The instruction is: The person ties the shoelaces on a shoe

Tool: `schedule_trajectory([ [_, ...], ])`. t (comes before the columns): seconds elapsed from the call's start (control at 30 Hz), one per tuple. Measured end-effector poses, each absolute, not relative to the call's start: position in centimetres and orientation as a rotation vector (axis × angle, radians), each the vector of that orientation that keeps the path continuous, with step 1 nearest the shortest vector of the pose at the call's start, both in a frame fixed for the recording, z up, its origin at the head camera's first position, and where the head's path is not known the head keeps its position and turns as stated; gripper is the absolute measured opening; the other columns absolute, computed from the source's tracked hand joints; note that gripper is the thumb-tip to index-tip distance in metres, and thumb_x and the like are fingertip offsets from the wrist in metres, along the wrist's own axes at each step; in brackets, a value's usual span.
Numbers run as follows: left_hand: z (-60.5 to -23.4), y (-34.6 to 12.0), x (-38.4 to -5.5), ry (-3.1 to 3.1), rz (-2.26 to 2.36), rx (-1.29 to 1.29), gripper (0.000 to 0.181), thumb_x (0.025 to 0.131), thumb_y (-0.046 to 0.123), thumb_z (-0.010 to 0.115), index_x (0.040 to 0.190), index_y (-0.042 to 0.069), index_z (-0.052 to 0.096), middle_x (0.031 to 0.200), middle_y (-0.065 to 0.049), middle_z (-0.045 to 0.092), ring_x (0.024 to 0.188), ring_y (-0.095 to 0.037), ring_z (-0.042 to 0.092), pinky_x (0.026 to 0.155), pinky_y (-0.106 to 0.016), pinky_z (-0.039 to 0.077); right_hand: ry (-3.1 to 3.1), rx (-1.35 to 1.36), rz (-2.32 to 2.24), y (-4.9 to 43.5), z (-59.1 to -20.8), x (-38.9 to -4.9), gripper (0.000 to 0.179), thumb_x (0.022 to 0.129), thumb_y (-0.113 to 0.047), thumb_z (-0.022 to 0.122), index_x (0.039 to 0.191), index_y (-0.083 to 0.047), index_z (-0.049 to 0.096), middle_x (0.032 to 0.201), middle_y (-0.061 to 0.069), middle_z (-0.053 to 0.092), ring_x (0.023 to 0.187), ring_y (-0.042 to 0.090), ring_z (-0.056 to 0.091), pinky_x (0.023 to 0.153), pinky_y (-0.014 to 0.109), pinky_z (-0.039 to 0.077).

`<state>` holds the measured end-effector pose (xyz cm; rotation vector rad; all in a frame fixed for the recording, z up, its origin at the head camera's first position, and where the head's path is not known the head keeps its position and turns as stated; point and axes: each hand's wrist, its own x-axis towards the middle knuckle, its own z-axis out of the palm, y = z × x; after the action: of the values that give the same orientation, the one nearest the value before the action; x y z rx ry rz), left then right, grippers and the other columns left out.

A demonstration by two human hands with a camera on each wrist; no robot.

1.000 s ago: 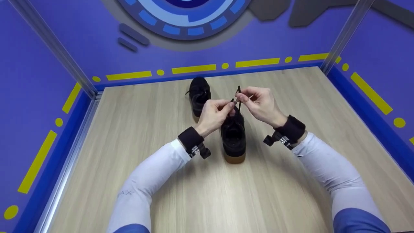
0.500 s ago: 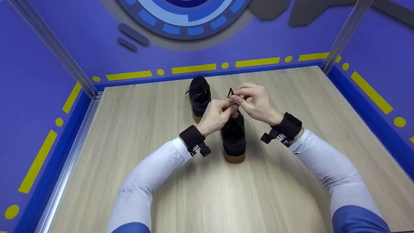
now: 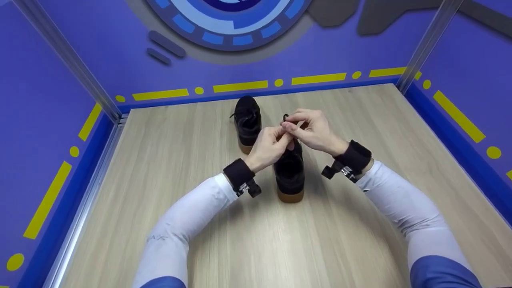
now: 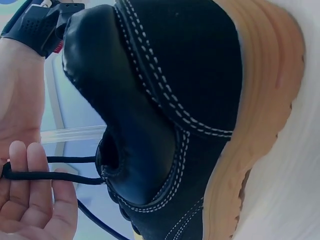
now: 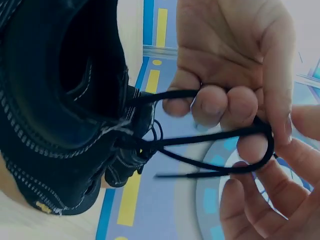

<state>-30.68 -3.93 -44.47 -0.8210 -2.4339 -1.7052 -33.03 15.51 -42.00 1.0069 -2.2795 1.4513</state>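
A black shoe [image 3: 290, 178] with a tan sole stands on the table, heel towards the person. Over its front, both hands meet. The left hand [image 3: 265, 147] grips the black shoelace [image 5: 210, 136]; the right wrist view shows its fingers curled over the strands. Thumb and fingers of the right hand [image 3: 314, 130] pinch the lace close beside it, and a small bend of lace sticks up at the fingertips. In the right wrist view a loop runs out from the shoe to the fingers, its loose end hanging free. The left wrist view shows the shoe's stitched side [image 4: 165, 90].
A second black shoe [image 3: 247, 116] stands further back, left of the hands, with its lace end out to the side. Blue panels [image 3: 224, 72] with yellow marks enclose the wooden table [image 3: 256, 240] at the back and both sides.
The right hand has moved left to the left hand. The lace end that stood upright from its fingers is now bent into a small curve. The shoes have stayed put.
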Motion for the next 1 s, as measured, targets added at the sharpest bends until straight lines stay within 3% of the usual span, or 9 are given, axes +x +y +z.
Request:
schedule_trajectory([
  [0.17, -44.8, -4.1, -30.7, -2.405, -1.789, -0.773, 0.036, 0.116, 0.021, 0.060, 0.102, -0.005, 0.081, 0.080, -0.018, 0.077, 0.072, -0.003, 0.065, 0.071, -0.018, 0.049, -2.390, 0.932, 1.530, 16.8, -42.5, -33.2, 0.026, 0.104, 0.001, 0.062, 0.107, 0.000, 0.087, 0.096, 0.022, 0.077, 0.082, 0.002, 0.062, 0.070, 0.015, 0.049],
  [0.33, -45.1, -4.3, -30.8, -2.375, -1.849, -0.721, 0.034, 0.116, 0.018, 0.059, 0.103, -0.005, 0.081, 0.077, -0.014, 0.075, 0.071, -0.002, 0.067, 0.069, -0.018, 0.048, -2.518, 0.946, 1.452, 17.8, -43.6, -33.7, 0.039, 0.089, 0.006, 0.056, 0.111, -0.001, 0.087, 0.094, 0.020, 0.074, 0.085, 0.006, 0.061, 0.070, 0.015, 0.047],
  [0.5, -45.1, -4.2, -30.7, -2.354, -1.912, -0.692, 0.035, 0.116, 0.016, 0.059, 0.095, -0.005, 0.079, 0.072, 0.001, 0.072, 0.070, -0.003, 0.066, 0.070, -0.018, 0.049, -2.565, 1.029, 1.368, 17.9, -44.7, -34.1, 0.023, 0.098, 0.002, 0.070, 0.114, -0.003, 0.086, 0.089, 0.016, 0.077, 0.079, 0.003, 0.062, 0.062, 0.012, 0.047],
  [0.67, -45.1, -4.1, -30.7, -2.344, -1.935, -0.665, 0.038, 0.116, 0.015, 0.059, 0.087, -0.005, 0.075, 0.070, 0.006, 0.069, 0.068, -0.005, 0.065, 0.068, -0.018, 0.047, -2.550, 1.052, 1.393, 17.5, -45.2, -34.2, 0.013, 0.105, -0.004, 0.073, 0.100, -0.003, 0.085, 0.085, 0.016, 0.079, 0.070, 0.003, 0.060, 0.059, 0.013, 0.047],
  [1.0, -45.2, -4.3, -30.7, -2.331, -2.011, -0.594, 0.034, 0.116, 0.015, 0.059, 0.099, -0.007, 0.078, 0.068, 0.012, 0.066, 0.068, -0.004, 0.066, 0.065, -0.018, 0.049, -2.472, 0.916, 1.524, 17.7, -44.0, -33.4, 0.010, 0.103, -0.001, 0.077, 0.101, 0.003, 0.086, 0.086, 0.020, 0.080, 0.068, 0.000, 0.064, 0.062, 0.012, 0.051],
])
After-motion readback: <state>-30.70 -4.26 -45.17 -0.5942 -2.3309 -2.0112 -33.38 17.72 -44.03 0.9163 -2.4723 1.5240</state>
